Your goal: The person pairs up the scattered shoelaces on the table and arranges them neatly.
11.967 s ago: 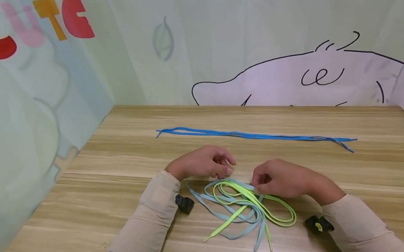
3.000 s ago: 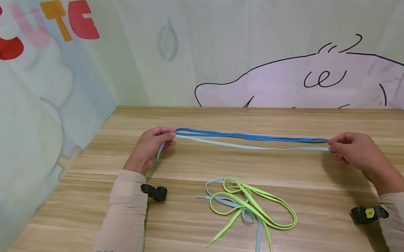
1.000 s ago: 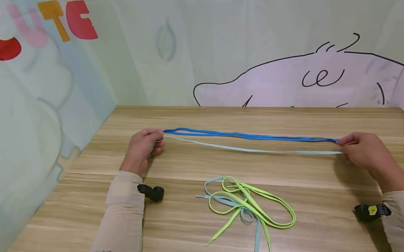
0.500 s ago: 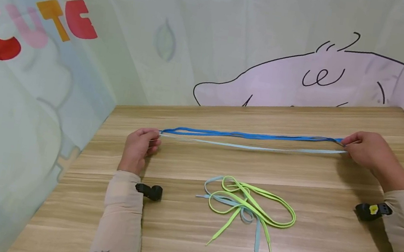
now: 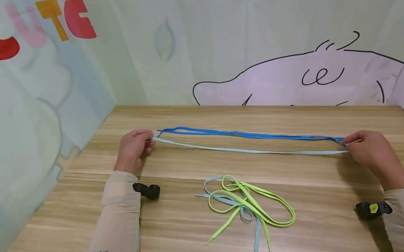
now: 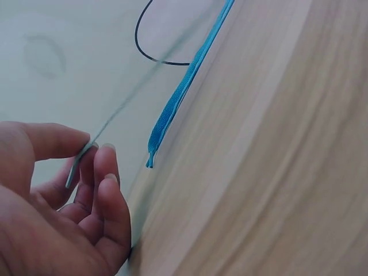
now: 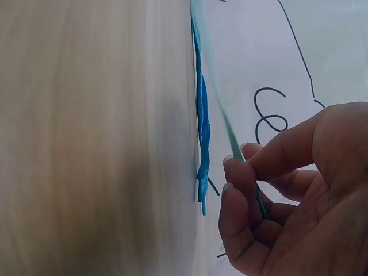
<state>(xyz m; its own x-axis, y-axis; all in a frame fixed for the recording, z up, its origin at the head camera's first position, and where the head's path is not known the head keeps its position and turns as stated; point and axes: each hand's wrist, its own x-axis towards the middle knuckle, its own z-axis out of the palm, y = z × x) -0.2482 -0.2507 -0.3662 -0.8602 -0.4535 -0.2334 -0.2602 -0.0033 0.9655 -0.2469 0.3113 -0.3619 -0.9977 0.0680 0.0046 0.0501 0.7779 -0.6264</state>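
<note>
A pale blue shoelace (image 5: 229,150) is stretched between both hands, above the table and on the near side of the blue shoelaces (image 5: 247,135). My left hand (image 5: 133,149) pinches its left end between thumb and index finger; a short tip sticks out past the thumb in the left wrist view. At the other side my right hand (image 5: 369,152) pinches the lace, and in the right wrist view a length of it runs down behind the curled fingers (image 7: 234,213). The blue laces lie lengthwise on the wood, their right tips hidden behind the right hand in the head view.
Nearer on the wooden table (image 5: 177,235) lies a loose tangle of a neon-yellow shoelace (image 5: 282,194) and another pale blue shoelace (image 5: 257,238). A printed cloth backdrop (image 5: 188,6) stands along the table's far and left sides. Each wrist carries a black camera strap.
Twelve seconds ago both hands were at the tangle; one pale blue lace has since been drawn out and spread. Lately the left hand moved farther left and slightly nearer, the right hand slightly right.
</note>
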